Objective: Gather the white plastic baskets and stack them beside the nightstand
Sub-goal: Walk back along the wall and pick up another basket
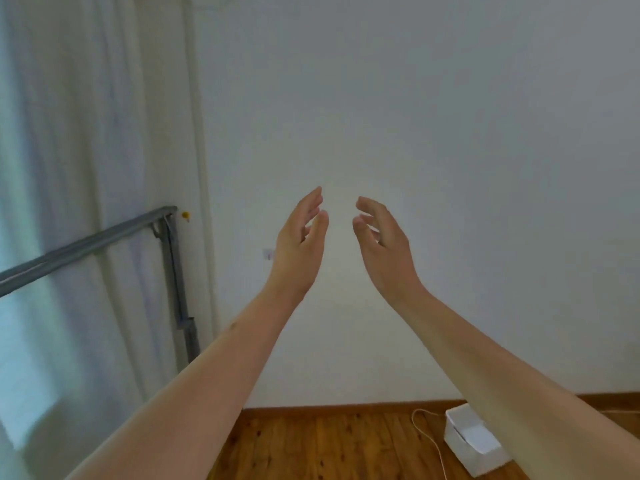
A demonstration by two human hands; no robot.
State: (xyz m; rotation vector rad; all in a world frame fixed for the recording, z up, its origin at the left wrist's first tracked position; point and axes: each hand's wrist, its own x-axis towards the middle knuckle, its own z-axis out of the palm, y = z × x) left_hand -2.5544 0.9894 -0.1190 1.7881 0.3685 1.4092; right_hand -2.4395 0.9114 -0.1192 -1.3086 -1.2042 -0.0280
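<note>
Both my arms are stretched out in front of me against a plain white wall. My left hand (300,244) is raised with its fingers apart and holds nothing. My right hand (382,242) faces it a short gap away, also empty, fingers loosely spread. No white plastic basket and no nightstand can be seen in this view.
A white box (474,441) sits on the wooden floor (329,445) at the lower right, by the wall, with a thin white cable (429,434) beside it. A grey metal rack frame (104,242) and pale curtains (69,202) fill the left side.
</note>
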